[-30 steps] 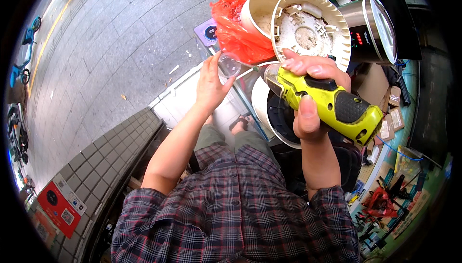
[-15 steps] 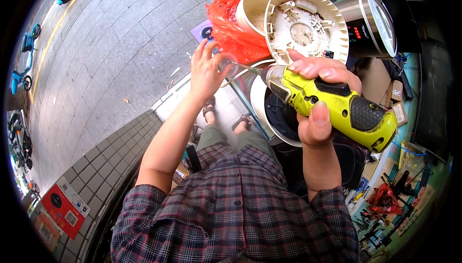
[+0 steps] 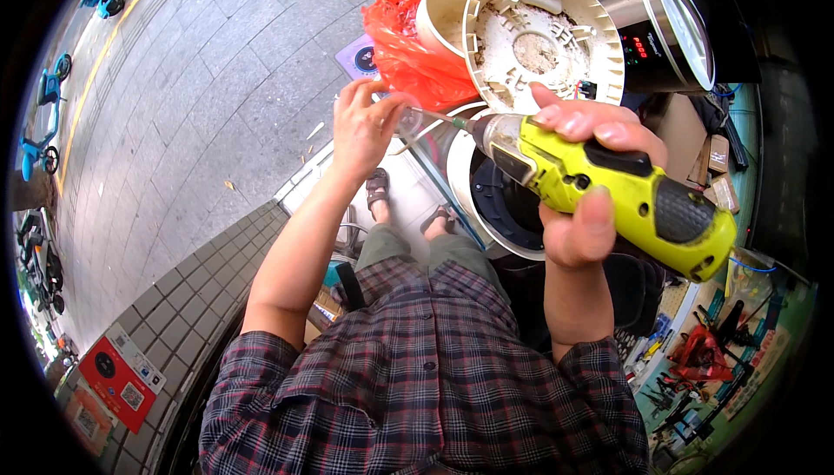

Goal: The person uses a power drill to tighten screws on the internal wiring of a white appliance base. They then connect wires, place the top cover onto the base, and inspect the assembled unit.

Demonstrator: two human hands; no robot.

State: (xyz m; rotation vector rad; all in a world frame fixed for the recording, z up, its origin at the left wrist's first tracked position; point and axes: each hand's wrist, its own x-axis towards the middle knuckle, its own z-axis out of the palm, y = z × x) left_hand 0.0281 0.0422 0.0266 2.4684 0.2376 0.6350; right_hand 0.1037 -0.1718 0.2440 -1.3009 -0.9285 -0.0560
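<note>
My right hand (image 3: 575,239) grips a yellow-green cordless screwdriver (image 3: 622,195) with black grip pads. Its long bit (image 3: 441,117) points left, toward my left hand (image 3: 360,135). Thumb and fingers of that hand pinch a small, clear, round plastic piece (image 3: 408,122) at the bit's tip. The piece is see-through, so whether the bit touches it is hard to make out. Beyond the screwdriver rests a dirty, off-white round plastic base (image 3: 537,51) with a notched rim. A white round housing with a black inside (image 3: 502,199) stands below the screwdriver's nose.
A cream bucket (image 3: 446,10) and a red plastic bag (image 3: 408,58) lie beside the round base. To their right stands a steel cooker (image 3: 634,8) with a lit display. Several tools and small parts cover the bench (image 3: 695,379) at lower right. Grey paving (image 3: 226,84) stretches to the left.
My left fingers have drawn closer together around the clear piece. The screwdriver has shifted slightly right, its bit still pointing at my left hand.
</note>
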